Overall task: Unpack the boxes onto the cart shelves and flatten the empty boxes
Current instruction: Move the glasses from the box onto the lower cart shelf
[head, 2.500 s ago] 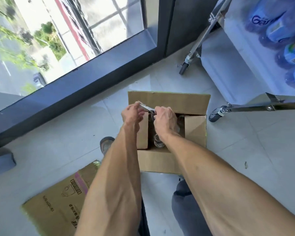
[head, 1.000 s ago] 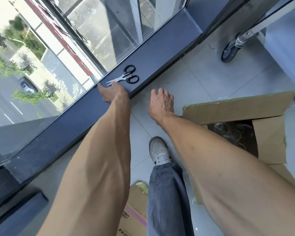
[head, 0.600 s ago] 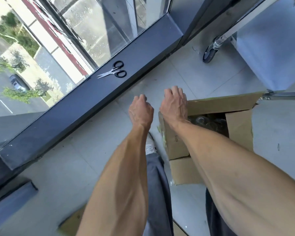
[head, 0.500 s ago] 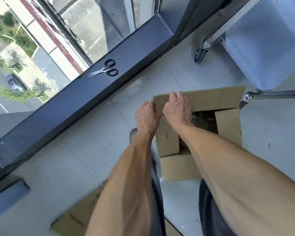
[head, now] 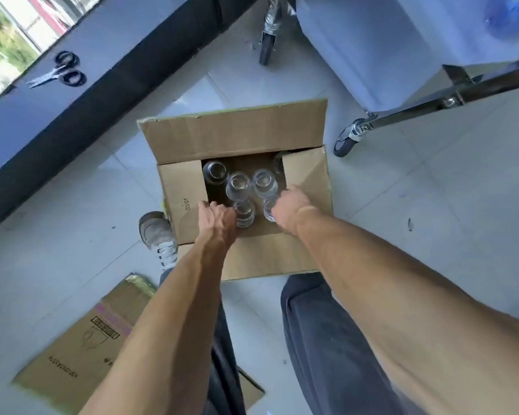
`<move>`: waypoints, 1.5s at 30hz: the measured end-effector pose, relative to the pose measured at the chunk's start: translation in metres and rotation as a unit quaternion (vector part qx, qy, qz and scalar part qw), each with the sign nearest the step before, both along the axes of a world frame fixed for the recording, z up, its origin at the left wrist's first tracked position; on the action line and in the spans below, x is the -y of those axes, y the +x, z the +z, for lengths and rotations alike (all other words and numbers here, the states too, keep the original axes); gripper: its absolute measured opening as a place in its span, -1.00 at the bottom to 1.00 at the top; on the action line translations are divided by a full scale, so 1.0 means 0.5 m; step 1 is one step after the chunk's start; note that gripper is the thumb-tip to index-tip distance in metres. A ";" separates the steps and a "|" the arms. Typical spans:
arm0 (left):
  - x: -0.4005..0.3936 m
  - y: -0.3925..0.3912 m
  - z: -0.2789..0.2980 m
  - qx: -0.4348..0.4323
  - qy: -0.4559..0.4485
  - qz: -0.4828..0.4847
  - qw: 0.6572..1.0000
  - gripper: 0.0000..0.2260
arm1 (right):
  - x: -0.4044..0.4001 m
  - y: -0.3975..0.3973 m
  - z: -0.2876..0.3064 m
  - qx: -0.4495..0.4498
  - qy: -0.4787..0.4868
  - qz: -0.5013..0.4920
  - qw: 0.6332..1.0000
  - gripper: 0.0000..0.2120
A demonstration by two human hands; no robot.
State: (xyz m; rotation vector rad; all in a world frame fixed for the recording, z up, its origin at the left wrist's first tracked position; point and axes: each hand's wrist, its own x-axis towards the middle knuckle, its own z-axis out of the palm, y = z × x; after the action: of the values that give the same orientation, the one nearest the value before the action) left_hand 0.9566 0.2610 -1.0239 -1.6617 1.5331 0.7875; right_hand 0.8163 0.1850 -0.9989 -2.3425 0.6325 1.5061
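Box point(head: 234, 136) sits on the floor point(head: 432, 235) between my feet and the cart point(head: 402, 46), all four flaps folded out. Inside are clear glass jars point(head: 238, 185), standing upright, packed close together; a few more hide under the right flap. Both my hands are down in the opening at its near edge. My left hand point(head: 218, 215) reaches in beside the left flap, fingers pointing down among the jars, touching the nearest one; cannot tell if they curl round it. My right hand point(head: 291, 203) is at the right flap's edge, fingers bent down over a jar; grip hidden, cannot tell. My shoe point(head: 158, 232) is just beside the box's left side. A flattened box point(head: 81, 351) lies on the floor near-left, partly under my leg. Scissors point(head: 57, 74) lie on the window sill point(head: 102, 55), far left, well apart from the box. Cart caster point(head: 346, 139) stands near the box's far right corner.
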 end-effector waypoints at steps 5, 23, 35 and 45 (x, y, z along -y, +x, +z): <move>0.008 -0.040 0.084 0.153 0.031 0.064 0.986 -0.82 | -0.005 0.001 0.024 -0.061 -0.036 -0.006 0.997 -0.58; -0.073 0.074 -0.031 0.128 -0.065 0.559 0.816 -0.19 | -0.007 -0.126 -0.105 0.041 -0.209 -0.607 0.766 -0.38; -0.098 0.125 -0.164 0.194 -0.251 0.558 0.767 -0.70 | -0.002 -0.105 -0.206 0.108 -0.377 -0.574 0.719 -0.68; -0.042 0.081 -0.069 0.066 -0.236 0.266 0.932 -0.28 | -0.072 0.005 -0.082 0.145 -0.238 -0.422 0.863 -0.44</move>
State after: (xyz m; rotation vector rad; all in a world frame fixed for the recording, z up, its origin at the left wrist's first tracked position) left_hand 0.9973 0.2822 -1.0584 -2.4976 1.2455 0.5727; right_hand 0.8188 0.2212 -1.0397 -2.0246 1.7948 0.6225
